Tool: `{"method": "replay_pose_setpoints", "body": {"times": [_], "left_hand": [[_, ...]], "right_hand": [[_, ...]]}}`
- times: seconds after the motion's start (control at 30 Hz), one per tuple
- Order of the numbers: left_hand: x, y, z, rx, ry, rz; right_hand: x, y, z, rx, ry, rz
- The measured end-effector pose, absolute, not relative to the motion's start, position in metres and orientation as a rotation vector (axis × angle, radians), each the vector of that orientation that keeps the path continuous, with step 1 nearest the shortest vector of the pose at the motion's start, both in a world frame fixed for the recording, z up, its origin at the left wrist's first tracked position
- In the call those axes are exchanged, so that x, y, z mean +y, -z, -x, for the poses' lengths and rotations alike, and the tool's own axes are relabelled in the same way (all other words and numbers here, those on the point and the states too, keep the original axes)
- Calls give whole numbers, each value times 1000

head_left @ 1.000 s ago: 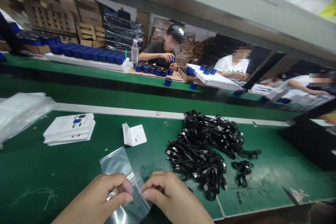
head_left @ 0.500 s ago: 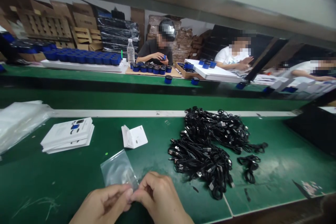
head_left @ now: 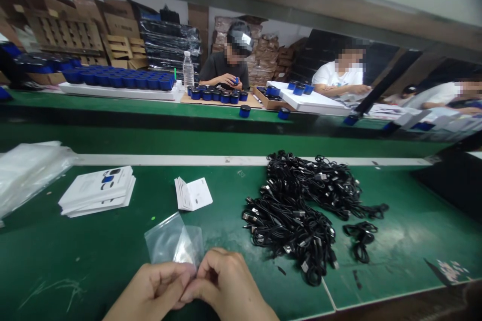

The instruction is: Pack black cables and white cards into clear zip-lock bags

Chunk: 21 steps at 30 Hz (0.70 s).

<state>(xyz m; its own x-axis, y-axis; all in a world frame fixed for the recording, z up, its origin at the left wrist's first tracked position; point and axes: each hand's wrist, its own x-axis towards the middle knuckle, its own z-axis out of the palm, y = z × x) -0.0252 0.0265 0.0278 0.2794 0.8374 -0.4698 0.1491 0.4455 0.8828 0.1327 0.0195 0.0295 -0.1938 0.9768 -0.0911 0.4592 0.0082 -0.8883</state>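
Observation:
Both hands pinch the near edge of a clear plastic bag point(head_left: 165, 238) at the front of the green table. My left hand point(head_left: 156, 288) has its thumb and fingers closed on the bag's edge. Right beside it, my right hand point(head_left: 222, 278) is closed on the same edge, with the fingertips of both hands touching. The bag's far part lies spread beyond the fingers; its gripped edge is hidden by them. Past the bag stands a small folded white leaflet point(head_left: 199, 194), partly opened. To the right is a large heap of black USB cables point(head_left: 297, 215).
A stack of white leaflets point(head_left: 98, 188) lies left, beside a pile of clear plastic bags point(head_left: 30, 173). One bundled cable point(head_left: 360, 238) sits apart on the right. Across the raised ledge, co-workers sit among blue jars with black lids point(head_left: 244, 111). A shelf point(head_left: 263, 5) hangs overhead.
The bag's far end has spread wider to the right, and its layers show more apart. Both hands stay pinched at nearly the same place. The view has shifted slightly.

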Motion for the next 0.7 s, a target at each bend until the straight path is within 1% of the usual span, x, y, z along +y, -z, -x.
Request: {"method": "replay_pose_setpoints", "body": {"times": [0.33,0.5,0.7], "left_hand": [[35,-43,29,1094,-384,-1206],[35,-46,30,1048,-336,-1235],[33,-43,26,1037,-448,-1204]], "right_hand": [[16,-31,-134,-1669,-1283,1419],[14,-34,-137,-1855,-1250,1296],[9,-42,-138,-1997,-1113,1492]]}}
